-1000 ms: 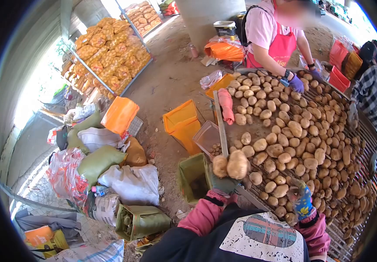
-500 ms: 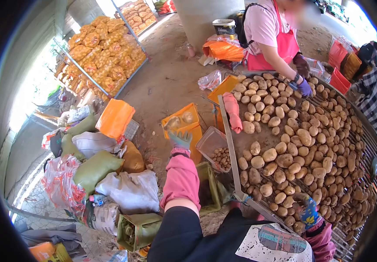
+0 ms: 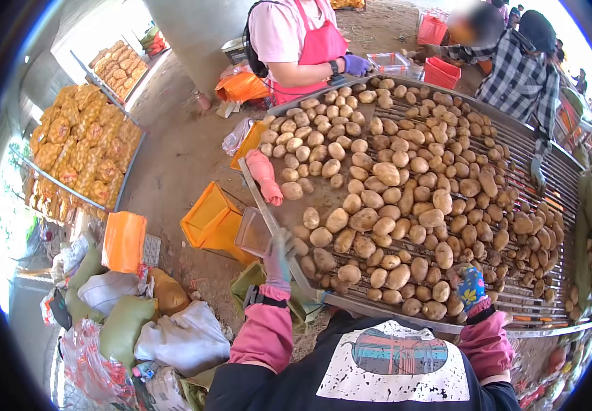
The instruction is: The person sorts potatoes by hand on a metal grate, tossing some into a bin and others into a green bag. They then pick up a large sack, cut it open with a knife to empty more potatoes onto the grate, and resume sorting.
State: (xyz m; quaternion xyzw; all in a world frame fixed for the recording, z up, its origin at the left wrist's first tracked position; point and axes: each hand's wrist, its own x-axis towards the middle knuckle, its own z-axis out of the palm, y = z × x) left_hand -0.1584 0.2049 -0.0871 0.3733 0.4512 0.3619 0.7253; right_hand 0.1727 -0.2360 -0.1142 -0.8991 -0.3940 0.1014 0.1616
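Observation:
Brown potatoes point(image 3: 386, 173) are spread over a slatted metal sorting table point(image 3: 552, 229). My left hand point(image 3: 279, 259), in a greyish-green glove, is at the table's left metal rim point(image 3: 261, 195), fingers stretched towards the potatoes at that corner. My right hand point(image 3: 470, 286), in a blue glove with a yellow flower pattern, is low over potatoes near the front edge; its fingers are mostly hidden behind the glove's back. An orange-yellow crate point(image 3: 208, 220) stands on the ground left of the table, beside a pale plastic bin point(image 3: 251, 233).
A pink cloth point(image 3: 263, 177) lies on the table's left edge. Across the table stands a person in a pink apron point(image 3: 320, 48); another in a checked shirt point(image 3: 515, 85) reaches in from the right. Filled sacks point(image 3: 128, 329) crowd the left ground. Bagged potatoes point(image 3: 80, 140) are stacked farther back.
My left hand has moved from above the crate to the table rim. Two potatoes seen over the crate are no longer visible. My view has turned right, and the apron-wearer's arm has drawn back.

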